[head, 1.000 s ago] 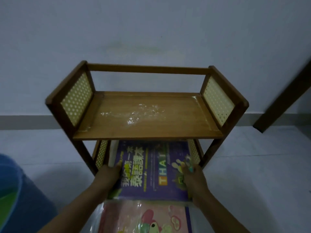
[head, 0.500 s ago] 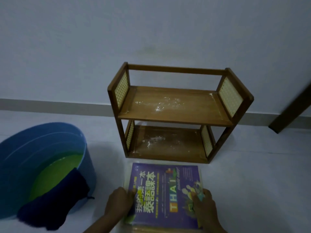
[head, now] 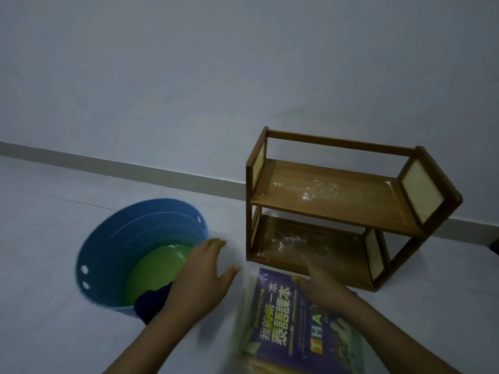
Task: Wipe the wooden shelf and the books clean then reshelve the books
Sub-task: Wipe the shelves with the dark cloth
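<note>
A small two-tier wooden shelf (head: 334, 195) stands against the wall at the right, both boards smeared with white dust. A stack of books with a purple cover on top (head: 291, 319) lies on the floor in front of it. My left hand (head: 201, 276) hovers with fingers spread between the books and a blue tub (head: 113, 244). A dark blue cloth (head: 152, 303) hangs over the tub's near rim. My right hand (head: 321, 284) is blurred above the top book's far edge, fingers extended, holding nothing I can see.
The blue tub holds green liquid (head: 159, 271). White floor spreads to the left and right. A grey skirting strip (head: 135, 171) runs along the wall behind the tub and shelf.
Both hands have let go of the book stack, which now lies on the floor. My left hand moved left toward the tub. The view swung left, so the shelf sits further right.
</note>
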The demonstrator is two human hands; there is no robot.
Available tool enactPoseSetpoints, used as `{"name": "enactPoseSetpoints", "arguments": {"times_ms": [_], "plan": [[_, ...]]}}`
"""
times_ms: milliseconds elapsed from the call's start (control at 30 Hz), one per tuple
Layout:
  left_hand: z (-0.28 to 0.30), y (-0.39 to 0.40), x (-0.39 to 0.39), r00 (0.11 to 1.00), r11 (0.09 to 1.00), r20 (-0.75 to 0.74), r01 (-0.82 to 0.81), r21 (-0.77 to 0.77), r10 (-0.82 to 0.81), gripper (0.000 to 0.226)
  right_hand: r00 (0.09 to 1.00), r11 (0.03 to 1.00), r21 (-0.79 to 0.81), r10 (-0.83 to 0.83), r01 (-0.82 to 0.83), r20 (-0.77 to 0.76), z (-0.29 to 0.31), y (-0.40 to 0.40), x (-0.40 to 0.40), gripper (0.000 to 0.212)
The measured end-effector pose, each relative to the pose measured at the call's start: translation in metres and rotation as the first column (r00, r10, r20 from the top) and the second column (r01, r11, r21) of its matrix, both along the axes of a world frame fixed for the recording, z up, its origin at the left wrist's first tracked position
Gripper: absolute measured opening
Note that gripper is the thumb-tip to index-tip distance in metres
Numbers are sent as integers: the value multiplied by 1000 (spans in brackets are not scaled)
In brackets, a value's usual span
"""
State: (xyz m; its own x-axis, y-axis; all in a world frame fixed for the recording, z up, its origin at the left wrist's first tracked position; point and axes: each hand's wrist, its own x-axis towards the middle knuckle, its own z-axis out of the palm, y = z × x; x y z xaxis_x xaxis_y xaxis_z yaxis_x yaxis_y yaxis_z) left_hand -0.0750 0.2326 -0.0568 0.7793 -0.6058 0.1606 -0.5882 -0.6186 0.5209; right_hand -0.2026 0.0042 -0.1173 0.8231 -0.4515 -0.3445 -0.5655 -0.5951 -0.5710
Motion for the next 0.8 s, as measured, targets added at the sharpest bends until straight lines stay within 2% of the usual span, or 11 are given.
{"name": "enactPoseSetpoints", "arguments": {"times_ms": [67, 100, 167, 267, 400, 467, 533, 633, 700, 767, 800], "plan": [[11, 36, 17, 997, 986, -18, -67, 149, 71, 58, 998, 998, -56, 41, -38, 49, 31, 18, 26, 66], [12, 51, 23, 992, 962, -85, -73, 264, 98, 54, 997, 997, -70, 38, -34, 64, 44, 28, 35, 63], [8, 70, 26, 980, 907, -182, 0, 421, 85, 36, 995, 999, -34, 36, -33, 91, 66, 47, 48, 60], [8, 82, 28, 993, 885, -118, 66, 461, -13, 19, 990, 994, 3, 110, -110, 87, 88, 70, 53, 63], [45, 82, 33, 993, 836, -58, 116, 536, -101, 22, 981, 988, 3, 153, -154, 118, 116, 75, 38, 67], [78, 74, 38, 984, 838, -66, 176, 516, -166, 21, 959, 982, 27, 178, -189, 220, 135, 67, 26, 67], [119, 59, 36, 951, 824, -130, 307, 476, -279, 16, 927, 966, 89, 205, -243, 313, 157, 62, 17, 78], [168, 17, 24, 840, 742, -231, 543, 393, -491, 20, 896, 908, 243, 235, -340, 376, 184, 58, 11, 90], [182, -20, 16, 776, 712, -229, 631, 308, -588, 22, 898, 816, 447, 186, -367, 399, 195, 51, 8, 75], [177, -57, 12, 799, 772, -173, 601, 207, -576, 33, 899, 683, 626, 108, -377, 424, 197, 40, 1, 49], [171, -73, 12, 828, 814, -164, 559, 157, -537, 40, 906, 665, 669, 28, -333, 423, 195, 34, -3, 42]]}}
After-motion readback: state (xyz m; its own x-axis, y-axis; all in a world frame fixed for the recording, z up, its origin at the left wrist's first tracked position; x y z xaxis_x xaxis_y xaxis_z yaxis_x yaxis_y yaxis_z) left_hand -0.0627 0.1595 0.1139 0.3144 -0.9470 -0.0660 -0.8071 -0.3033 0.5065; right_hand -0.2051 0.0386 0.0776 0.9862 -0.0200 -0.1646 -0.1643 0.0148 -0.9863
